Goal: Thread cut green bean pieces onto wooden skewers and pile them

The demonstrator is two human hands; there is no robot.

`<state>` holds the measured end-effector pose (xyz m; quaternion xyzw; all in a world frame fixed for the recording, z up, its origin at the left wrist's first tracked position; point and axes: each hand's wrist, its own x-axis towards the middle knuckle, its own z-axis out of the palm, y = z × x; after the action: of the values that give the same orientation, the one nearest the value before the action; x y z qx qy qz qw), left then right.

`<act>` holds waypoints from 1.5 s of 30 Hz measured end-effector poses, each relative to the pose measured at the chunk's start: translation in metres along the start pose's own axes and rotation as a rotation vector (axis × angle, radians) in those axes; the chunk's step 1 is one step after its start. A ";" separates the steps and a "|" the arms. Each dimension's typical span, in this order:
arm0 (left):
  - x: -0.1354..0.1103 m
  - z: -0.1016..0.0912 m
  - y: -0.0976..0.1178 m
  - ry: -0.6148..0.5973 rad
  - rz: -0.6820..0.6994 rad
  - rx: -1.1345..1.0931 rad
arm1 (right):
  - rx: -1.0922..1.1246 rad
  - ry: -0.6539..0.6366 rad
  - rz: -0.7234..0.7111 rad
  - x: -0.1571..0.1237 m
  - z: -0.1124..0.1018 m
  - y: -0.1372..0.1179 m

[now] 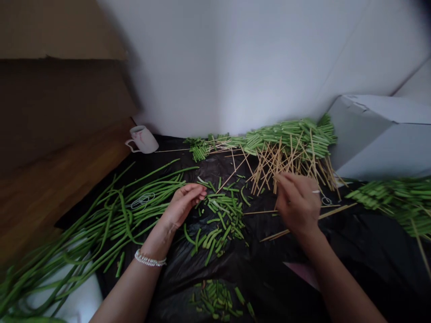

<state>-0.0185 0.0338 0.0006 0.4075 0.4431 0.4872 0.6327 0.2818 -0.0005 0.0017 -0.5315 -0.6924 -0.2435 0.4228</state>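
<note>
My left hand (186, 199), with a beaded bracelet at the wrist, is closed in a pinch above the left edge of a heap of cut green bean pieces (218, 220). Whatever lies between its fingertips is too small to make out. Long uncut green beans (144, 211) spread to its left. My right hand (298, 202) is closed too, fingers curled inward, in front of a crossed pile of thin wooden skewers (266, 168). Its grip is hidden from this side. Behind the skewers, rows of bean pieces (286, 134) lie stacked and appear threaded on them.
A white mug (143, 139) leans at the back left. At the right stand a white box (380, 134) and another stack of bean rows (397, 202). Small bean scraps (217, 298) lie on the black plastic sheet (269, 278) at the front. A white wall closes off the back.
</note>
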 end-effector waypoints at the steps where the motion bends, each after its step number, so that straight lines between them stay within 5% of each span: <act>1: -0.001 0.001 -0.002 -0.022 0.038 0.111 | 0.039 -0.106 -0.045 -0.001 0.001 -0.003; 6: -0.003 0.005 -0.008 -0.174 0.219 0.582 | 0.087 -0.762 -0.064 -0.005 0.002 -0.011; 10: -0.005 0.008 -0.012 -0.349 0.395 0.809 | 0.092 -0.986 -0.069 -0.006 0.001 -0.014; 15: -0.010 0.014 -0.016 -0.439 0.579 1.174 | -0.020 -0.931 -0.135 -0.015 0.009 -0.019; 21: -0.007 0.003 -0.011 -0.197 0.633 1.505 | 0.081 -0.758 -0.188 -0.017 0.014 -0.029; 26: 0.001 -0.011 -0.009 -0.034 0.636 1.455 | 0.213 -0.600 -0.198 -0.015 0.014 -0.040; 33: 0.000 -0.004 -0.019 -0.150 0.722 1.434 | 0.275 -0.484 -0.302 -0.019 0.014 -0.049; 45: -0.008 0.003 -0.016 -0.163 0.581 1.587 | 0.230 -0.487 -0.319 -0.020 0.014 -0.051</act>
<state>-0.0129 0.0229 -0.0127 0.8621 0.4842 0.1442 0.0387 0.2311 -0.0164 -0.0165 -0.4074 -0.8710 -0.0923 0.2586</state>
